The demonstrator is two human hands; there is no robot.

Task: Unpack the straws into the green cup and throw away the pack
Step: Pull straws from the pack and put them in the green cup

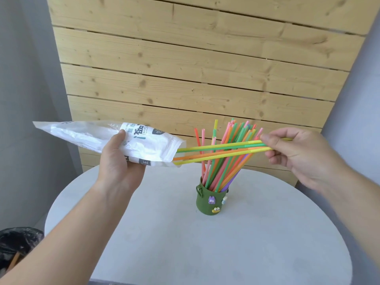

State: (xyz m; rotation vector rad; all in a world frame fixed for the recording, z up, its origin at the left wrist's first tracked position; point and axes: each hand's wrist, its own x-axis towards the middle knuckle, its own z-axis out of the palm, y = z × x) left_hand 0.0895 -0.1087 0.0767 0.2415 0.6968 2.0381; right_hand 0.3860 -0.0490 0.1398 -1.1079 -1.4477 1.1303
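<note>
Several thin plastic straws (216,150), yellow, green and orange: smooth straight tubes that lay almost level in the air, one end inside the pack's mouth, the other end in the right hand.
Right hand (298,153): thumb and curled fingers pinched the far ends of those straws, above and to the right of the cup; its outline was slightly blurred.
Left hand (121,161): gripped the pack from beneath, thumb laid over the printed face, fingers curled under.
Crinkled white plastic pack (82,136): a long flat pouch of glossy wrinkled film with dark printing, held level above the table's left side, its open mouth facing right.
Dark green cylindrical cup (207,202): matte, upright on the table right of centre, with small raised figures stuck to its wall, one purple, one yellow with eyes.
Bundle of coloured straws in the cup (226,165): pink, orange, green, yellow and purple, fanned out and leaning right.
Round pale grey table (185,243): smooth, dull top.
Bin with a black crumpled liner (18,241): low at the left, beside the table.
Backdrop of knotty pale wooden planks (185,58): laid horizontally, grey wall on either side.
</note>
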